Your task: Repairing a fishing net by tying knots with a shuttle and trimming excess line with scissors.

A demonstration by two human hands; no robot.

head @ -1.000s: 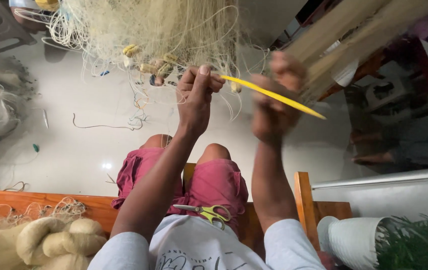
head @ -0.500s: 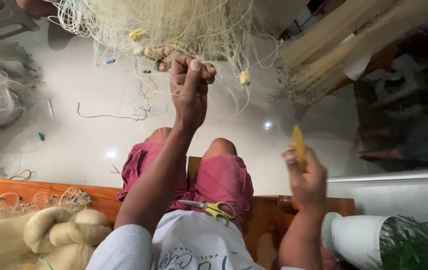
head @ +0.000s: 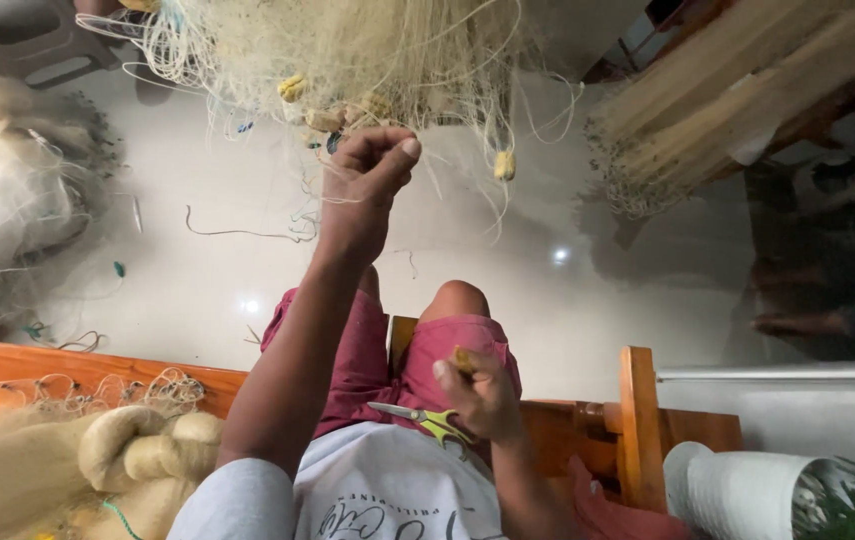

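My left hand (head: 362, 190) is raised and pinches strands of a pale fishing net (head: 347, 50) that hangs across the top of the view. Small yellow floats (head: 503, 163) dangle from the net close to that hand. My right hand (head: 482, 395) is low over my lap, shut on a yellow netting needle (head: 462, 360) whose tip shows above the fingers. Yellow-handled scissors (head: 427, 418) lie on my shirt, just left of the right hand.
An orange wooden bench (head: 47, 365) carries a twisted bundle of net (head: 127, 450) at lower left. More heaped net (head: 7, 200) lies on the glossy floor at left. Long pale sticks (head: 747, 80) lean at upper right. A white pot (head: 737, 490) stands beside a wooden post (head: 637, 420).
My right hand came away from the net with the yellow needle and dropped to my lap beside the scissors. My left hand stayed up at the net.
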